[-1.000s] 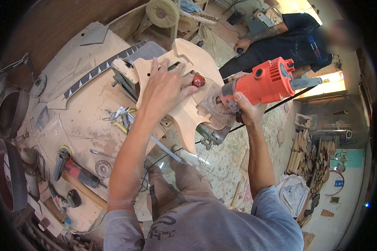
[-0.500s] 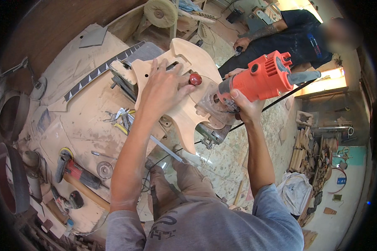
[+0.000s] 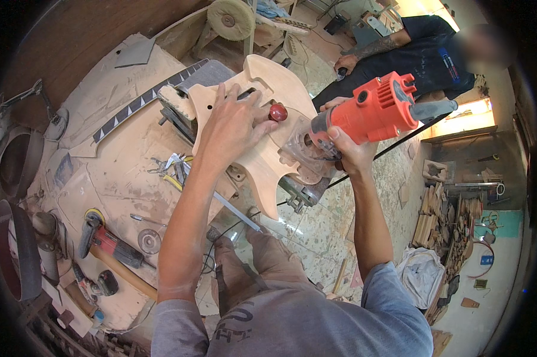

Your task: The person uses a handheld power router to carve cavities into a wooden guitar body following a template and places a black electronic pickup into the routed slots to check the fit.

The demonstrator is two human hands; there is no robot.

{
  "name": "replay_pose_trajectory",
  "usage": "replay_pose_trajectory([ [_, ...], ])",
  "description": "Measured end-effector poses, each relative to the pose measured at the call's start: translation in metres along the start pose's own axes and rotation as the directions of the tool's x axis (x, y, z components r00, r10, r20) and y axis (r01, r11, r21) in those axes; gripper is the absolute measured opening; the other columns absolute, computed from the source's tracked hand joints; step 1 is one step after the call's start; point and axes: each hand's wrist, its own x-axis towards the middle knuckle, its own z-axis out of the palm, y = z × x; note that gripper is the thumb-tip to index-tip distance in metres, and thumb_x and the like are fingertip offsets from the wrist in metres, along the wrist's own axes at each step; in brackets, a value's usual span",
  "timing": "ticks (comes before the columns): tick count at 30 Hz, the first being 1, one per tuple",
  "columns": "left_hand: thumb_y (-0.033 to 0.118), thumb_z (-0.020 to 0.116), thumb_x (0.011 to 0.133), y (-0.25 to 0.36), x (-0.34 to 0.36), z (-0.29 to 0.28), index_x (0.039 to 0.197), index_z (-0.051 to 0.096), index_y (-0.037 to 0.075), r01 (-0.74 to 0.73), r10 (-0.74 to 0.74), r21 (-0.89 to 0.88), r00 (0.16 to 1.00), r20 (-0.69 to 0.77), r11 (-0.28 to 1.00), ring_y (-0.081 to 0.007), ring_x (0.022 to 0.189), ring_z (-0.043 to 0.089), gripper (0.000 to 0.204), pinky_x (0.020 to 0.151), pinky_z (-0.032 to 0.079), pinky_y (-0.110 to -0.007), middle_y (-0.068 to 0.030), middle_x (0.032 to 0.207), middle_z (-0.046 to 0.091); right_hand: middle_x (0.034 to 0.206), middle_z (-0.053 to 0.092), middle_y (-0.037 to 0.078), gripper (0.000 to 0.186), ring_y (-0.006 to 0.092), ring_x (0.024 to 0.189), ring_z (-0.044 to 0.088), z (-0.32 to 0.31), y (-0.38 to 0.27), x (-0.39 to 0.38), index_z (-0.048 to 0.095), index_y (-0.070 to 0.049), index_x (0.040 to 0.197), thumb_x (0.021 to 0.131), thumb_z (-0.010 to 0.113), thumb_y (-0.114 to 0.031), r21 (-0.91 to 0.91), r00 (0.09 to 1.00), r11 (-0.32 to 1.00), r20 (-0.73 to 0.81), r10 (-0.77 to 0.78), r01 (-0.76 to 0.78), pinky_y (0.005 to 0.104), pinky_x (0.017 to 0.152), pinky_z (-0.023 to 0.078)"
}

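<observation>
A pale wooden electric-guitar body (image 3: 258, 172), with cut-out cavities, rests on a vise (image 3: 304, 193) at the bench's edge. My left hand (image 3: 236, 128) lies on its upper face, fingers spread and open. Its index finger and thumb come close to a glossy dark-red knob (image 3: 278, 112); whether they touch it I cannot tell. My right hand (image 3: 350, 146) is closed around the lower part of an orange-red router (image 3: 375, 107), which leans to the right. The router's clear base plate (image 3: 301, 143) sits over the body's right part; the bit is hidden.
On the bench (image 3: 125, 184) lie pliers and a caliper (image 3: 176, 166), a red angle grinder (image 3: 116, 244), a disc (image 3: 149, 241) and a cordless drill (image 3: 96, 285). A black cord (image 3: 399, 141) runs from the router. Another person (image 3: 399, 65) stands beyond it. Wood offcuts (image 3: 438, 220) pile at right.
</observation>
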Motion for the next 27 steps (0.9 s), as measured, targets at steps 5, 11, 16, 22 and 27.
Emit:
replay_pose_trajectory([
  [5,0.045,0.078,0.09,-0.0007,-0.0012,0.0015,0.118,0.084,0.021,-0.007,0.007,0.007,1.0,-0.015,1.0,-0.0484,0.145,0.049,0.037,0.132,0.018,-0.06,-0.0153,0.147,0.066,0.118,0.07,0.015,0.067,0.0265,0.108,0.071,-0.004,0.0028,-0.0025,0.06,0.0,0.128,0.077,0.093,-0.029,-0.014,1.0,1.0,-0.001,0.009,-0.009,0.0437,0.096,0.059],
  [11,0.048,0.079,0.088,0.0044,-0.0018,-0.0023,0.118,0.084,0.022,0.014,-0.014,-0.005,1.0,0.002,1.0,-0.0472,0.146,0.048,0.04,0.132,0.018,-0.06,-0.0149,0.148,0.065,0.118,0.07,0.015,0.066,0.0263,0.109,0.071,-0.0051,-0.0004,-0.0047,0.06,0.0,0.128,0.078,0.092,-0.03,-0.02,1.0,1.0,0.01,0.008,-0.008,0.0438,0.096,0.059],
  [16,0.05,0.078,0.088,0.0044,-0.0021,-0.0013,0.118,0.085,0.022,0.013,-0.013,0.0,1.0,0.008,1.0,-0.0465,0.148,0.046,0.041,0.132,0.016,-0.06,-0.0141,0.15,0.064,0.118,0.07,0.014,0.067,0.0256,0.108,0.071,-0.0062,-0.0011,-0.0061,0.06,0.0,0.128,0.078,0.092,-0.031,-0.018,1.0,1.0,0.0,0.018,-0.018,0.0434,0.097,0.059],
  [22,0.051,0.077,0.088,0.0036,-0.0015,-0.0001,0.117,0.085,0.021,0.014,-0.014,0.012,1.0,0.013,1.0,-0.047,0.147,0.047,0.042,0.132,0.016,-0.06,-0.0141,0.15,0.064,0.109,0.073,0.008,0.064,0.017,0.095,0.071,-0.0039,-0.0009,-0.0039,0.062,-0.001,0.125,0.075,0.094,-0.024,0.012,1.0,1.0,-0.019,0.009,-0.008,0.0347,0.086,0.059],
  [27,0.049,0.079,0.087,0.0032,-0.0019,0.0002,0.116,0.085,0.02,0.016,-0.016,-0.018,1.0,0.0,1.0,-0.0477,0.147,0.046,0.041,0.132,0.016,-0.06,-0.0144,0.151,0.064,0.112,0.072,0.01,0.065,0.0196,0.1,0.071,-0.0042,0.0013,-0.0051,0.062,-0.001,0.126,0.076,0.094,-0.028,0.004,1.0,1.0,-0.02,-0.004,0.004,0.0372,0.09,0.059],
])
